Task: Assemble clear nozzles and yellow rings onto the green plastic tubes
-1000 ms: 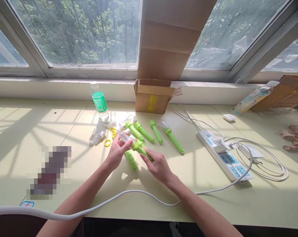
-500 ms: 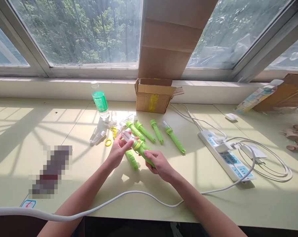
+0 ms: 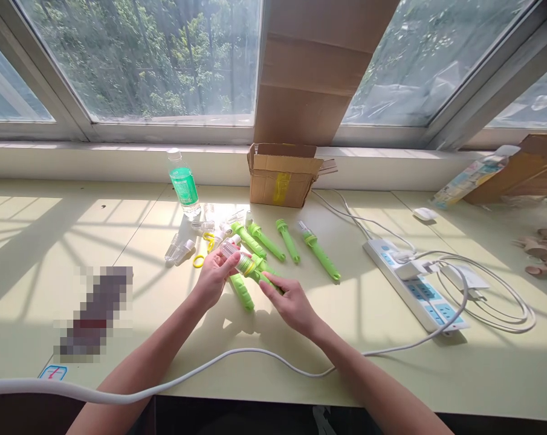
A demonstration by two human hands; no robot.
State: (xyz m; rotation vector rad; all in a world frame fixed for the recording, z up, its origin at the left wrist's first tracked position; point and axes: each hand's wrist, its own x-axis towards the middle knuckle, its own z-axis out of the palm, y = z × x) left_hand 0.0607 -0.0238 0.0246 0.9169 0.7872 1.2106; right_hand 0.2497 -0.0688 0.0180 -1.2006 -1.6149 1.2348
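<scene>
Gripping green handle (image 3: 257,275), left fingers (image 3: 230,263) around clear tube (image 3: 229,248)

Pale yellow-green table (image 3: 491,374) from 9 through 6 to 3 o'clock, metal-framed window (image 3: 164,66) at 11 o'clock, leafy trees (image 3: 219,45) beyond its hazy glass, another window (image 3: 413,72) at 2, brown cardboard panel (image 3: 312,78) between, white ledge (image 3: 96,160) below, sunlight, crossed shadows (image 3: 69,235) at 9.

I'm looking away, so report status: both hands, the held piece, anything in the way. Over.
Left hand gripping clear tube, right hand gripping green handle. Tube at handle's ridged end; full seating unclear. White cable crossing left forearm.
</scene>
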